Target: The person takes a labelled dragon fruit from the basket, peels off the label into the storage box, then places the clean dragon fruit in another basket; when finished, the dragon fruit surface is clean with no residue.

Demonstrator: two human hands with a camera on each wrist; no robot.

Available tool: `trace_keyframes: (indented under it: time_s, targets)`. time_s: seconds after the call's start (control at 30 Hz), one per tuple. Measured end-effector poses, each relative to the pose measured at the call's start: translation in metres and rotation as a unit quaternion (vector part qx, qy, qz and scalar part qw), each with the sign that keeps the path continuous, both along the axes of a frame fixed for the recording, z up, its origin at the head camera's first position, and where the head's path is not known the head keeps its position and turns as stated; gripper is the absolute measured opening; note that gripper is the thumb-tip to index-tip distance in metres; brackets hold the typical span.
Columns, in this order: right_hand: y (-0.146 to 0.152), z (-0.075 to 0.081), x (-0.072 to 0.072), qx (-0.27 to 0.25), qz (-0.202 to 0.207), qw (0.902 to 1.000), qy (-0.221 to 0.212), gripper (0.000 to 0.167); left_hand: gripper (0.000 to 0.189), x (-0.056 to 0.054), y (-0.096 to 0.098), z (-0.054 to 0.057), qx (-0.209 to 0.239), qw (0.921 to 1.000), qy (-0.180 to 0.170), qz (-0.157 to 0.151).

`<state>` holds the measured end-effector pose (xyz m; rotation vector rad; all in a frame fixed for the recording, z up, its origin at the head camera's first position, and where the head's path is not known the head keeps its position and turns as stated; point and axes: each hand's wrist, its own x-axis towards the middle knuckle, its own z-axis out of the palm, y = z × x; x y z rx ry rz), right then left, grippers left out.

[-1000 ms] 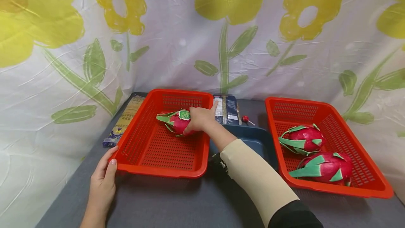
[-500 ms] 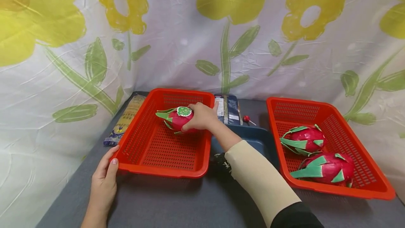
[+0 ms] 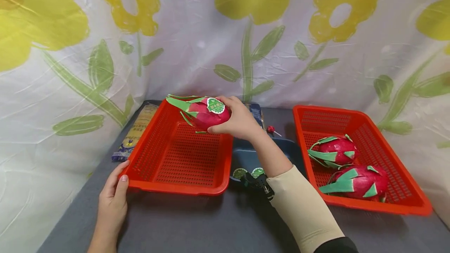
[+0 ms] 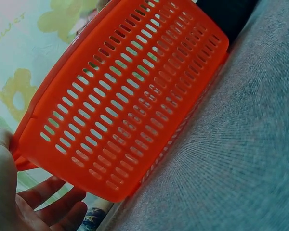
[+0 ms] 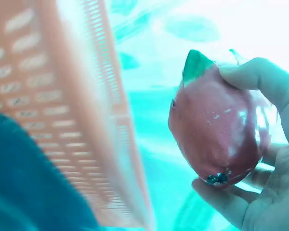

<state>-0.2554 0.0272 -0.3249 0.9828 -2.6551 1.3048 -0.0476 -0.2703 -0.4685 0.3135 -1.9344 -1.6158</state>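
My right hand (image 3: 242,119) holds a pink dragon fruit (image 3: 205,117) with green leaf tips and a round green label, raised over the back of the left red basket (image 3: 175,187). In the right wrist view, thumb and fingers wrap the dragon fruit (image 5: 216,130) from its side, beside the blurred basket wall (image 5: 72,96). My left hand (image 3: 113,200) grips the front left corner of that basket. The left wrist view has the thumb at the rim and curled fingers (image 4: 58,207) below the slotted wall (image 4: 120,106).
Another red basket (image 3: 372,208) on the right holds two dragon fruits (image 3: 362,182). Between the baskets stands a dark blue tray (image 3: 246,155) with round green labels at its front. Yellow pasta packet (image 3: 138,130), blue packet (image 3: 256,113) and red lollipop (image 3: 270,129) lie behind or beside.
My right hand has lifted the dragon fruit up from inside the left basket, toward its back rim. My left hand keeps its grip on the basket corner.
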Motion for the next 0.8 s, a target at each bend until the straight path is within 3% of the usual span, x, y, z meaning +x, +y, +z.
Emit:
trace_keyframes:
  time_s: [0.27,0.5,0.67,0.8]
  targets:
    - [0.042,0.019,0.027,-0.076,-0.051,0.9955,-0.028,0.08,0.042,-0.001,0.0,0.002,0.002,1.0,-0.006,0.006]
    - [0.09,0.015,0.044,-0.037,-0.096,0.9942,-0.032,0.086,0.043,0.0,0.002,0.0,-0.024,0.9992,-0.026,0.016]
    - [0.123,0.01,0.051,0.019,-0.097,0.9946,-0.033,0.091,0.042,0.0,0.004,0.0,-0.021,0.9992,-0.03,0.017]
    - [0.145,0.009,0.057,0.028,-0.097,0.9936,-0.051,0.092,0.042,0.0,0.003,0.001,-0.025,0.999,-0.029,0.023]
